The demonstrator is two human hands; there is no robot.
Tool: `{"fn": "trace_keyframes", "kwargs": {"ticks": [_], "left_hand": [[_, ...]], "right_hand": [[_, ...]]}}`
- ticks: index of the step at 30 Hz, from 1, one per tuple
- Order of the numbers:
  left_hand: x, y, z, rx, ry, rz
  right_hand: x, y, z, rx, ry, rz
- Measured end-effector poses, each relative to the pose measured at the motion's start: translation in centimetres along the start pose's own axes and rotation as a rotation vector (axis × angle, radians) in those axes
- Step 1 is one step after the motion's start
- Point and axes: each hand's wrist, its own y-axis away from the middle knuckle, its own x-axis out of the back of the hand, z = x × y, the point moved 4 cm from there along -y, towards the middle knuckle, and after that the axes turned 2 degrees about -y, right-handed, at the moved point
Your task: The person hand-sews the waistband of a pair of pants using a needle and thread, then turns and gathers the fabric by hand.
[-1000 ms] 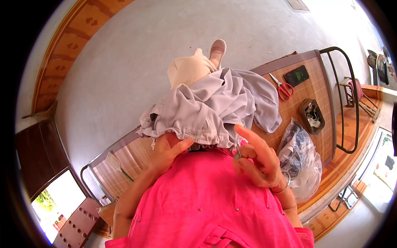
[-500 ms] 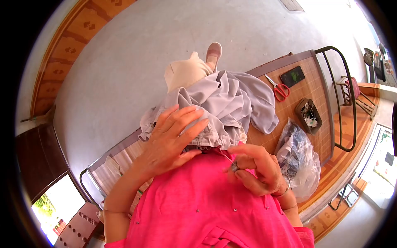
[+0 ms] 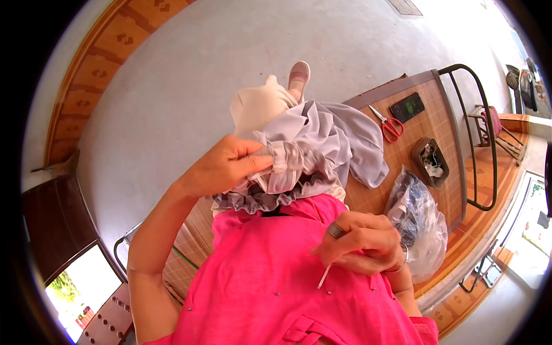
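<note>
My left hand (image 3: 225,167) pinches the gathered elastic waistband (image 3: 284,164) of a light grey garment (image 3: 330,129) that lies bunched over my lap. The waistband is lifted so that its opening faces me, with ruffled edging along the near side. Over the pink top (image 3: 259,253), apart from the garment, my right hand (image 3: 368,244) is closed, thumb against fingers. A thin, short whitish stick-like piece (image 3: 324,276) pokes out below its fingertips; its exact kind is too small to tell.
To the right, a woven-topped bench (image 3: 368,198) with a dark metal end rail (image 3: 493,138) bears red-handled scissors (image 3: 392,129), a phone (image 3: 407,107), an open box of small items (image 3: 431,163) and a clear plastic bag (image 3: 420,230).
My left hand went from lying spread on the garment to gripping and raising its waistband. My right hand drew away from the fabric towards me, turning so the thin piece points down.
</note>
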Motion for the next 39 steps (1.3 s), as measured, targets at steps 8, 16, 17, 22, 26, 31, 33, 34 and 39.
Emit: {"fn": "trace_keyframes", "kwargs": {"ticks": [8, 16, 17, 22, 26, 31, 33, 34, 39], "left_hand": [[-0.4, 2.7, 2.4, -0.109, 0.49, 0.246], [-2.4, 4.4, -2.1, -0.186, 0.804, 0.432], [-2.7, 4.0, -2.9, -0.165, 0.859, 0.448], [-3.6, 3.3, -3.7, -0.131, 0.948, 0.387], [-3.1, 2.7, -3.8, -0.133, 0.77, 0.448], [-3.1, 3.0, -3.4, -0.106, 0.784, 0.465], [-3.4, 3.0, -3.2, -0.113, 0.824, 0.466], [-3.5, 3.0, -3.2, -0.117, 0.844, 0.468], [-4.2, 3.1, -3.0, -0.106, 0.804, 0.423]], "right_hand": [[1.1, -1.8, -1.8, 0.248, -0.163, 0.059], [-0.6, -2.8, 0.6, 0.054, -0.138, -0.131], [-0.8, -2.7, 1.3, -0.039, -0.105, -0.144], [-1.4, -1.5, 2.9, -0.148, -0.135, -0.174], [-1.1, -1.7, 2.1, -0.107, -0.153, -0.155], [0.6, -1.5, 1.1, -0.059, -0.191, -0.007], [0.7, -1.3, 1.3, -0.075, -0.213, 0.044], [0.6, -1.3, 1.4, -0.089, -0.188, 0.05], [1.1, -0.9, 4.5, -0.329, -0.1, 0.32]]}}
